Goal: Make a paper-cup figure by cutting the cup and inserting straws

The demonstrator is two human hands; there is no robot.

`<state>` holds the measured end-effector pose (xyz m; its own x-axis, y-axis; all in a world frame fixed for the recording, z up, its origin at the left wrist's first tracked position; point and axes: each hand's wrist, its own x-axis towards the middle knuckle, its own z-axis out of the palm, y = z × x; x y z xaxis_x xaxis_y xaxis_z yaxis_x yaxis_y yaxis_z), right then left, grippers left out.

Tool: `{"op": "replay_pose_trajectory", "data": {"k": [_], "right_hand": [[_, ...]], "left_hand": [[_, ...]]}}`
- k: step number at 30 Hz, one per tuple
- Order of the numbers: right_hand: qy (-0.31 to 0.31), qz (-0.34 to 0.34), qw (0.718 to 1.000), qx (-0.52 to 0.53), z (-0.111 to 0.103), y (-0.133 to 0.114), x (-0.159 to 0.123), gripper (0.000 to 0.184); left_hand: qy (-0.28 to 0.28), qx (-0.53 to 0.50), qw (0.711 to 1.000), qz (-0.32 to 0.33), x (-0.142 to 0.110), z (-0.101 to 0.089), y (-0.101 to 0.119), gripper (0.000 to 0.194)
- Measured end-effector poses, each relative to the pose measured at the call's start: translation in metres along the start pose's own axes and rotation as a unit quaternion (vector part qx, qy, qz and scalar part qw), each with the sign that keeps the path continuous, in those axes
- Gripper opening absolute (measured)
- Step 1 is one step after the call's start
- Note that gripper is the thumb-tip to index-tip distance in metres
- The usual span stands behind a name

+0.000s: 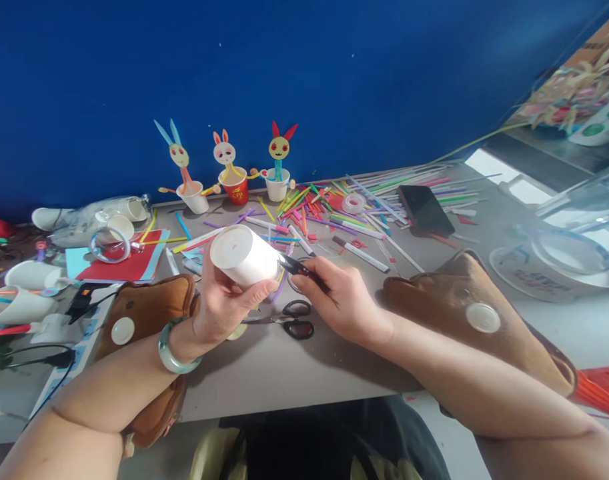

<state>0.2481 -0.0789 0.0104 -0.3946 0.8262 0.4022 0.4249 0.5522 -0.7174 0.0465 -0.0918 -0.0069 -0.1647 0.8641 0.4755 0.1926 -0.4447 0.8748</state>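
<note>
My left hand (pixel 219 310) is wrapped round a white paper cup (pixel 251 257), which lies tilted with its round base toward me. In my right hand (pixel 341 297) is a black-handled tool (pixel 304 270); its narrow tip meets the cup's side near the rim, and its exact kind is hard to make out. The cup's mouth faces away and is hidden. Below both hands, black-handled scissors (pixel 298 320) lie on the grey table. A jade-coloured bangle (pixel 173 350) circles my left wrist.
Three paper-cup puppets (pixel 233 183) stand by the blue wall. Coloured sticks and markers (pixel 364 255) are scattered before them, near a phone (pixel 427 210). Brown pouches (pixel 479 320) lie either side of my arms. Bagged cups (pixel 101 220), coloured paper (pixel 117 263) and a power strip (pixel 84 347) sit left.
</note>
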Motion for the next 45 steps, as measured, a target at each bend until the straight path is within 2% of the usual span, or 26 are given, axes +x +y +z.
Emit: {"op": "replay_pose_trajectory", "data": {"k": [3,7,11,22,30,40,45], "right_hand": [[0.017,-0.033,0.998,-0.041,0.000,0.002,-0.002,0.021],[0.029,-0.066,0.995,-0.073,-0.001,0.004,-0.003,0.020],[0.029,-0.085,0.991,-0.095,-0.003,0.004,-0.003,0.021],[0.005,-0.073,0.993,-0.097,-0.007,-0.003,-0.003,0.025],[0.005,-0.076,0.992,-0.104,-0.007,-0.003,-0.004,0.026],[0.010,-0.127,0.980,-0.153,-0.013,-0.001,-0.003,0.029],[0.007,-0.150,0.973,-0.177,-0.016,0.001,-0.003,0.029]], "left_hand": [[0.001,-0.054,0.997,-0.058,0.000,0.001,0.004,0.078],[-0.044,-0.132,0.978,-0.155,-0.001,0.000,0.007,0.061],[-0.064,-0.182,0.961,-0.199,-0.001,-0.002,0.006,0.057],[-0.051,-0.187,0.962,-0.193,0.001,-0.001,0.006,0.065],[-0.074,-0.216,0.953,-0.198,0.002,0.003,0.015,0.056],[-0.108,-0.229,0.941,-0.225,0.005,0.002,0.021,0.061],[-0.120,-0.241,0.932,-0.241,0.008,0.000,0.024,0.056]]}}
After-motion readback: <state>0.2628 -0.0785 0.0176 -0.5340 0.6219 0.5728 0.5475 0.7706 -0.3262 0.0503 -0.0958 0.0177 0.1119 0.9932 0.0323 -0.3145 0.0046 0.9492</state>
